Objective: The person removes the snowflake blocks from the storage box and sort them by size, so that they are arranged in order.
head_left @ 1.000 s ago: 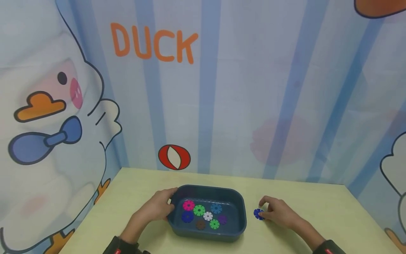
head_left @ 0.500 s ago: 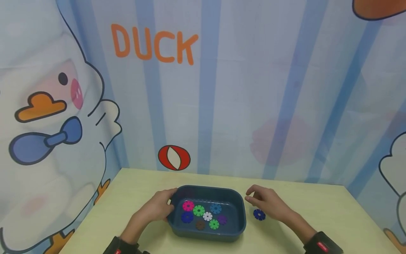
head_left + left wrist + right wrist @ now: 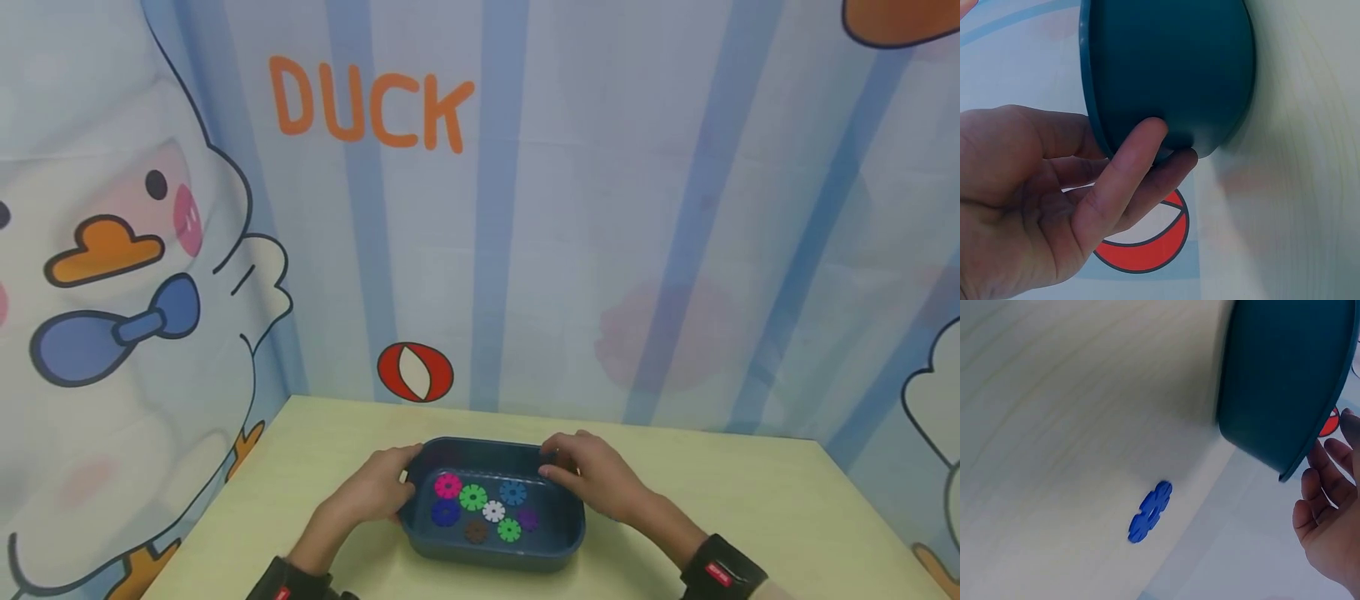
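A dark blue-green plastic tub (image 3: 487, 553) stands on the table, with several notched snowflake discs lying flat in it, among them a pink disc (image 3: 448, 486), a white disc (image 3: 493, 511) and a brown disc (image 3: 476, 531). My left hand (image 3: 378, 485) grips the tub's left end at the rim. Over the right end hovers my right hand (image 3: 598, 477), thumb and fingers bent and parted, nothing between them, fingertips right at the rim. A blue disc (image 3: 1150, 511) lies on the table outside the tub in the right wrist view; the right hand mostly hides it in the head view.
The pale yellow table (image 3: 750, 500) reaches back to a striped cloth backdrop (image 3: 570, 208) printed with a duck and a red ball shape (image 3: 416, 372). The tabletop's left and right edges slant away.
My right hand has let go of the blue disc on the table and moved left and up to the tub's right rim. The left hand stays on the tub.
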Demonstrator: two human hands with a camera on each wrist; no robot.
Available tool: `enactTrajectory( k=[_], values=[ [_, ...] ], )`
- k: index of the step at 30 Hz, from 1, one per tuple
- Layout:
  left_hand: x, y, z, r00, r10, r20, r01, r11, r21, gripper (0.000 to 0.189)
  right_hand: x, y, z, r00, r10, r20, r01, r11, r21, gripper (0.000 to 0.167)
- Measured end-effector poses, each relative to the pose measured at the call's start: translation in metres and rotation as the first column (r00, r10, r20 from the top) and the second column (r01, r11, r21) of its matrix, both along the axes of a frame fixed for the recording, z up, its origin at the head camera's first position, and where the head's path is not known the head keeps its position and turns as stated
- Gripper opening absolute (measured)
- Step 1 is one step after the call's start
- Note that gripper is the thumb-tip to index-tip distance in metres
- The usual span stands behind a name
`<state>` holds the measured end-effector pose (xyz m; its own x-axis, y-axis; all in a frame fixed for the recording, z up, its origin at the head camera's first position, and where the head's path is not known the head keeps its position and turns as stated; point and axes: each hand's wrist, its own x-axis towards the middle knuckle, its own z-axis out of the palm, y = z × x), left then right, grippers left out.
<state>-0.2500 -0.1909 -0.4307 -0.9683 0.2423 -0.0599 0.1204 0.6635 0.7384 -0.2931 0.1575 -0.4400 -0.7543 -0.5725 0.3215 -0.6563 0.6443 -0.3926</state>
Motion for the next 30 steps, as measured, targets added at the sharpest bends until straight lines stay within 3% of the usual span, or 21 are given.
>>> enactTrajectory(
  k=[5, 11, 23, 30],
  values=[
    [-0.001, 0.0, 0.0, 1.0, 0.004, 0.004, -0.004, 1.0, -0.014, 0.066, -0.002, -0.017, -0.007, 0.995, 0.023, -0.098, -0.015, 0.996, 0.087, 0.028],
    [-0.002, 0.0, 0.001, 1.0, 0.006, 0.004, -0.006, 1.0, -0.03, 0.066, -0.003, -0.034, -0.014, 0.954, 0.029, -0.299, 0.042, 0.973, 0.228, 0.032],
    [0.0, 0.002, 0.002, 1.0, 0.001, 0.001, -0.001, 1.0, -0.031, 0.065, 0.002, -0.054, -0.021, 0.973, 0.034, -0.227, 0.054, 0.928, 0.368, 0.03],
    [0.0, 0.002, 0.001, 1.0, 0.009, 0.004, -0.009, 1.0, -0.029, 0.066, 0.002, -0.064, -0.02, 0.983, -0.008, -0.184, 0.093, 0.884, 0.459, 0.033]
  ],
)
